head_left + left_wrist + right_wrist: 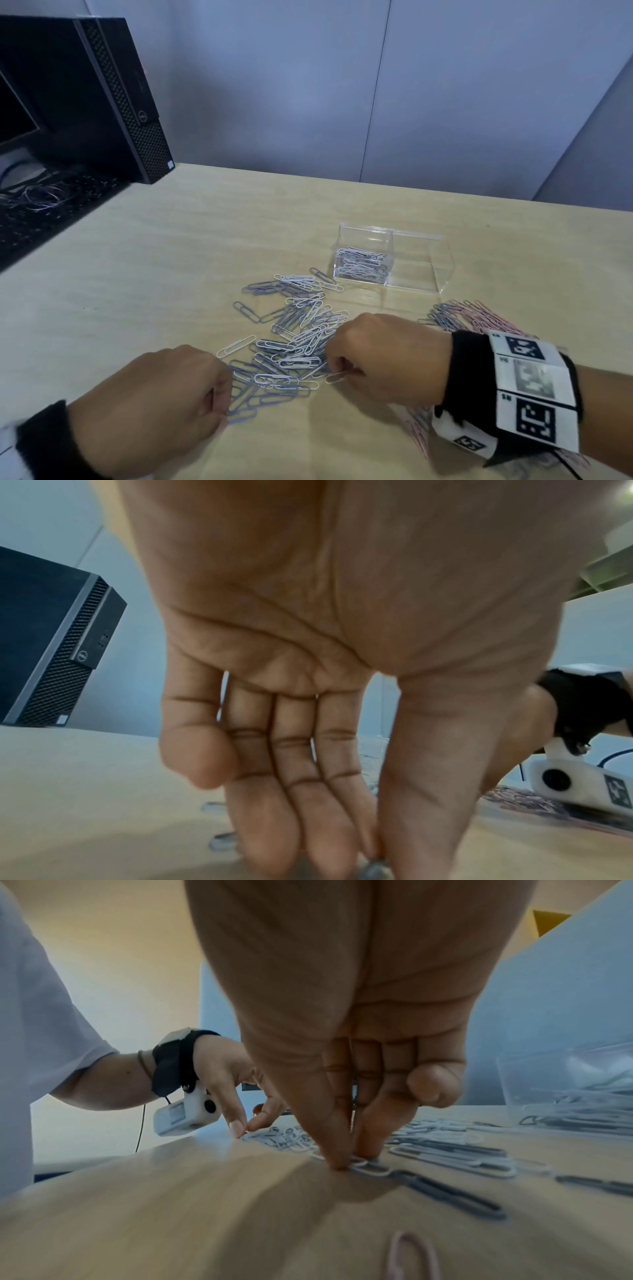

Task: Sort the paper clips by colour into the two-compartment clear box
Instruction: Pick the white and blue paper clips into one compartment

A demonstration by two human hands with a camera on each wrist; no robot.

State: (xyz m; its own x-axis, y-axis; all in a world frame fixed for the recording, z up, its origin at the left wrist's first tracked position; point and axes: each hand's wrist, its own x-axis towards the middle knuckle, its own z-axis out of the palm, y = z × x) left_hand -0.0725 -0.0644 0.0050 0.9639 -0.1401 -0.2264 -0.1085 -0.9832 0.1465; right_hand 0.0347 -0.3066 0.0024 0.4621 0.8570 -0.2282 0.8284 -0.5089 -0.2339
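A mixed pile of white and grey paper clips (pixel 294 342) lies mid-table. Behind it stands the clear two-compartment box (pixel 442 270); its left compartment holds white clips (pixel 361 263), and its right one looks bare. My left hand (pixel 224 404) is at the pile's near-left edge, thumb and forefinger pinching a grey clip (pixel 375 869). My right hand (pixel 342 375) is at the pile's near-right edge, its thumb and forefinger pinching a white clip (pixel 358 1162) against the table. The box (pixel 548 1069) shows at the right of the right wrist view.
A second heap of grey and pink clips (pixel 462 315) lies right of the main pile, and pink clips (pixel 418 435) run under my right wrist. A black computer tower (pixel 102 96), a keyboard (pixel 41 212) and cables stand far left. A grey partition closes the back.
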